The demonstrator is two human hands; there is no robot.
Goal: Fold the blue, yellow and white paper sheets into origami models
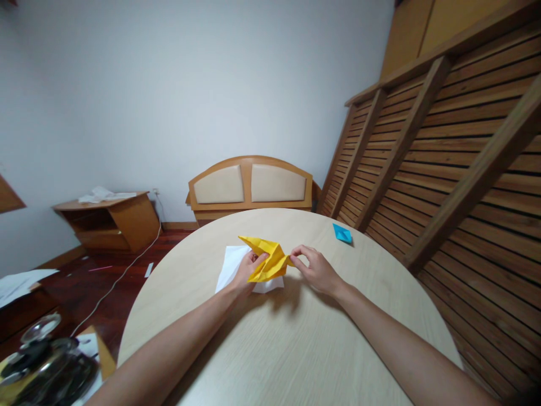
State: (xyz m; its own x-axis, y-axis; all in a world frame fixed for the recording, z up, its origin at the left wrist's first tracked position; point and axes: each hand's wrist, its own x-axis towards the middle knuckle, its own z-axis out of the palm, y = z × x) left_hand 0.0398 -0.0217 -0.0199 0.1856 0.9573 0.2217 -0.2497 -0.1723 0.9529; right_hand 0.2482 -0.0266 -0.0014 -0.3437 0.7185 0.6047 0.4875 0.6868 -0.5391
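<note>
A folded yellow sheet of paper [269, 260], creased and pointed at its far left, is held above the round table. My left hand [248, 270] grips its left part, with the thumb on top and the other fingers partly hidden beneath. At the sheet's right end, my right hand [313, 267] pinches a narrow tip between thumb and fingers. Under the left hand and the yellow paper lies a white sheet of paper [225, 266], partly covered. A small blue folded paper boat [342, 233] sits apart, beyond my right hand.
The round light-wood table [270, 349] fills the foreground. Wooden slatted panels [422, 169] lean along the right. Behind stands a padded headboard [253, 183]. A low cabinet [114, 223] with papers, a white cable [122, 276] and cluttered dark items [54, 366] are on the left.
</note>
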